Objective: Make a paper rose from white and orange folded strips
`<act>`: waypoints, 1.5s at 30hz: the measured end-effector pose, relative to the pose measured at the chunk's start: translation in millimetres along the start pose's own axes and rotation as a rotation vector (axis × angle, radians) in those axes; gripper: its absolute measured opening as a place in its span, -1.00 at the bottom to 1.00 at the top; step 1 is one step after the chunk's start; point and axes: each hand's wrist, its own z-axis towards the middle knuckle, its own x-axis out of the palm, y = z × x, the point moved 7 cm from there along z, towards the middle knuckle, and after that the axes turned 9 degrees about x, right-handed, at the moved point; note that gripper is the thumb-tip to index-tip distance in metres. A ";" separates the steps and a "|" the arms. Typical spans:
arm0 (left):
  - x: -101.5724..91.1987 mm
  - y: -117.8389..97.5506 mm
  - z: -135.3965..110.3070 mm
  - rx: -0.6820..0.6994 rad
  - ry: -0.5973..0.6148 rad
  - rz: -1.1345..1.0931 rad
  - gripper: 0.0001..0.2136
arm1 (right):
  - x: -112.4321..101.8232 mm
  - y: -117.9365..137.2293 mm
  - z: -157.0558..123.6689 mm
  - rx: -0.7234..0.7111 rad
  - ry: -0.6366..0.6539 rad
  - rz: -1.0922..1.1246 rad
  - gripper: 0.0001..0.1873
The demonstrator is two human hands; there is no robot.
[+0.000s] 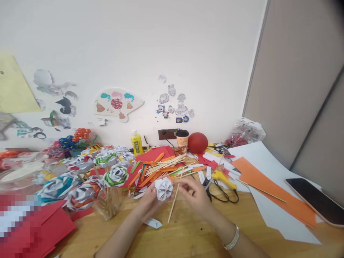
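My left hand (150, 200) is closed around a white folded-paper flower (163, 189), its pleated face turned up toward me. To the right of the flower, my right hand (197, 193) has its thumb and fingertips drawn together; whatever is between them is too small to make out. A thin wooden stick (173, 206) slants between the hands, its upper part meeting the right fingertips; I cannot tell if it is held or lies on the table. Below my left hand is a folded white paper strip (153, 223).
Beyond the hands lies a pile of wooden sticks (166, 164) and orange strips. Finished paper flowers (116, 175) and a clear cup of sticks (107, 204) are at left. A yellow glue gun (224, 179), orange paper (271, 190) and a phone (315, 200) are at right.
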 end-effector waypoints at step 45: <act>-10.1 -18.3 7.3 0.149 -0.147 0.119 -0.37 | -16.7 -21.8 -6.0 0.207 0.121 0.206 -0.71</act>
